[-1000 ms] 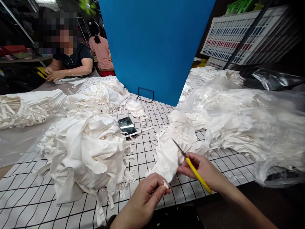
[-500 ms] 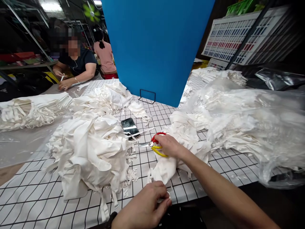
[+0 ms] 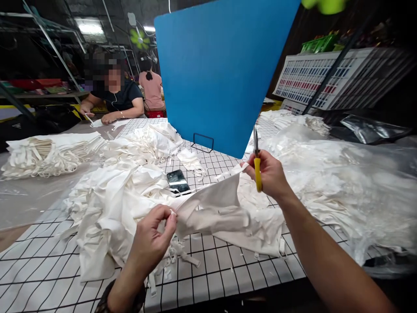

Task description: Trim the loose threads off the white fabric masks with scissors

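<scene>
A white cloth piece point(image 3: 211, 200) is stretched between my two hands above the table. My left hand point(image 3: 154, 232) pinches one corner of it between thumb and fingers. With my right hand point(image 3: 269, 174) I hold scissors point(image 3: 257, 167) with yellow and red handles, blades pointing up, and the cloth's other end is pinched in the same fingers. A heap of white cloth point(image 3: 107, 213) lies to the left of my left hand. Small white offcuts point(image 3: 174, 256) are scattered beside the heap.
A dark phone point(image 3: 177, 181) lies behind the cloth on the grid-patterned table point(image 3: 208, 278). A blue board point(image 3: 221, 78) stands beyond it. Clear plastic bags of white cloth point(image 3: 342, 182) fill the right side. At the far left a co-worker point(image 3: 117, 100) handles white cloth.
My right hand has lifted and swung right, turning the scissors upward. The left hand has moved up and left. A cloth piece is now raised and spread between them. The view has tilted upward.
</scene>
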`<state>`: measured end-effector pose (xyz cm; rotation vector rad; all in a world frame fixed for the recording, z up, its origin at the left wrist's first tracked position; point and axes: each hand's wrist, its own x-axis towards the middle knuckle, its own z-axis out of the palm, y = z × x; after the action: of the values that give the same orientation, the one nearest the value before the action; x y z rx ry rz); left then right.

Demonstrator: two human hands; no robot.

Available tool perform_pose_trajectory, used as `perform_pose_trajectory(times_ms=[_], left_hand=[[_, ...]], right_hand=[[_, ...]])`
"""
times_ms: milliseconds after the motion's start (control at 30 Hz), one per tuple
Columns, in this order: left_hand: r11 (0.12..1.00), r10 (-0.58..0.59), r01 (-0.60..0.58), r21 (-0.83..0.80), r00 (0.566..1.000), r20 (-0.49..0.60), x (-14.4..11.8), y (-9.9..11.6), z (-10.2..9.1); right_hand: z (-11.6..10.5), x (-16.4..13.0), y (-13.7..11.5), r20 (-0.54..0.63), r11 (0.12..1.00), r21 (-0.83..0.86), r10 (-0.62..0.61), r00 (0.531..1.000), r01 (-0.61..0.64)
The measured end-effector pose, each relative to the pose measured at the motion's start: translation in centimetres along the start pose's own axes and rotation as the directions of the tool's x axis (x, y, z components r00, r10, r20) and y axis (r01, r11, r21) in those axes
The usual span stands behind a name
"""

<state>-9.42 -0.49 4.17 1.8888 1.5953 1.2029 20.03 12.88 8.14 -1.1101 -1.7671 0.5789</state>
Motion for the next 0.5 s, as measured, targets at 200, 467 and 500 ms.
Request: perform_pose_trajectory(times_ms=[200,467,500], left_hand=[[0.981,-0.185,0.173,-0.082,0.967,-0.176,-4.3,3.0,4.2],[0.183,-0.385,0.699,-0.692,0.698,0.604,-5.6,6.3,11.6],[0.159,-0.392,0.694,-0.702,0.697,0.6,-5.4,6.1,11.8]], right_hand=[[0.2,-7.8,-3.8,0.158,0.992,-0.116,-0.036,0.987,0.055],[2.8,-16.6,-5.3,0.177,0.821,-0.457,-0.293,0.939,0.343],[2.9,-17.2,-5.4,0.197,0.811,-0.463,-0.301,0.933,0.359]])
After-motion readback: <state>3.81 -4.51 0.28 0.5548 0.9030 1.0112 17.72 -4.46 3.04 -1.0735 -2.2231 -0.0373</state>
